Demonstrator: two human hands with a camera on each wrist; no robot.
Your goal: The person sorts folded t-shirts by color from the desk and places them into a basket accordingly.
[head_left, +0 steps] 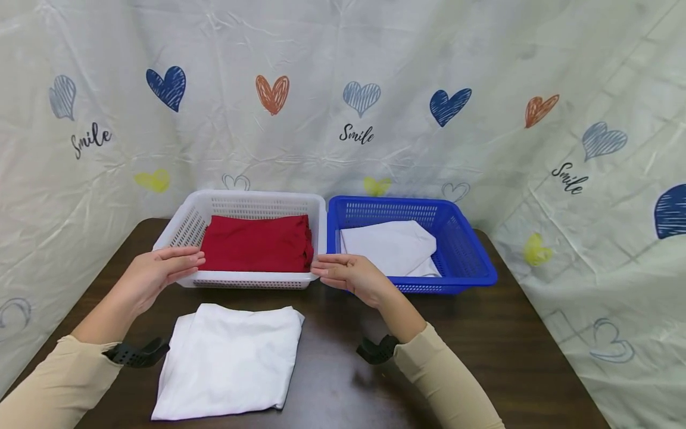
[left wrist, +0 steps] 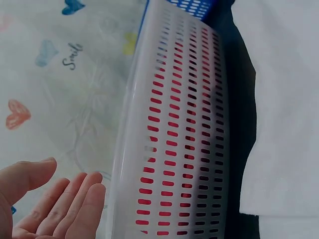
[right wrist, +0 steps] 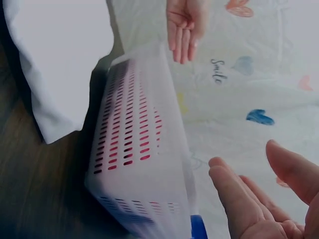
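Observation:
My left hand [head_left: 152,275] hovers by the front left corner of a white plastic basket [head_left: 241,280], its fingers straight and pointing inward. Facing it, my right hand [head_left: 358,279] stretches straight fingers toward the basket's front right corner. Neither holds anything. Folded red cloth [head_left: 257,244] fills most of the white basket. On the table in front lies a folded white cloth [head_left: 227,360], left of the middle. In the left wrist view, the extended fingers [left wrist: 75,209] show beside the basket's slotted wall; in the right wrist view, the thumb stands apart from the fingers [right wrist: 239,194].
A blue plastic basket [head_left: 466,280] stands right beside the white one, with folded white cloth [head_left: 388,247] inside. Both sit at the back of a dark wooden table [head_left: 482,357]. Behind them hangs a pale curtain [head_left: 311,53] printed with hearts.

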